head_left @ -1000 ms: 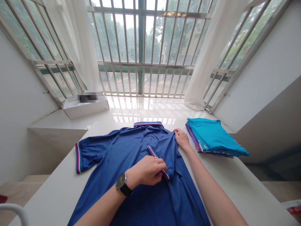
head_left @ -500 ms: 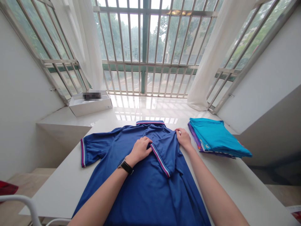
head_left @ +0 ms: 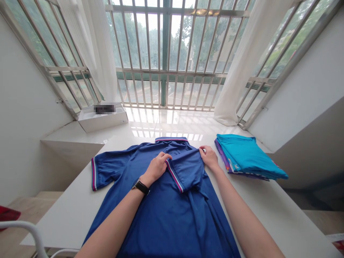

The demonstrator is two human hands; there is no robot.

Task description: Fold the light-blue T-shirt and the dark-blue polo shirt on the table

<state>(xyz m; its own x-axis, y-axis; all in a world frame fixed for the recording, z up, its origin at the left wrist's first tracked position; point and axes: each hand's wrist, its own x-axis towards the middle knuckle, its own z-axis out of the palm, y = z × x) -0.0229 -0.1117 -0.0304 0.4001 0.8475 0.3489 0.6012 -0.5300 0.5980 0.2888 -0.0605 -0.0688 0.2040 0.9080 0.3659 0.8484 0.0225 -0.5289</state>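
Note:
A dark blue polo shirt [head_left: 161, 211] lies spread on the white table, its striped collar [head_left: 171, 139] toward the window. The right sleeve is folded inward over the shirt's back, and its striped cuff [head_left: 174, 175] slants across the middle. My left hand [head_left: 154, 167], with a black watch at the wrist, pinches the upper end of that cuff. At the right shoulder fold, my right hand [head_left: 208, 156] grips the fabric between thumb and fingers. The other sleeve [head_left: 107, 170] stretches out flat to the left.
A stack of folded clothes [head_left: 244, 156], turquoise on top and purple below, sits on the right of the table [head_left: 271, 215]. Toward the back left, an open white box [head_left: 103, 120] rests on the sill. A white chair frame [head_left: 27, 225] shows at lower left.
My left hand has shifted slightly left with the sleeve cuff, drawing the folded sleeve further across the shirt. My right hand stays nearly in place at the shoulder fold.

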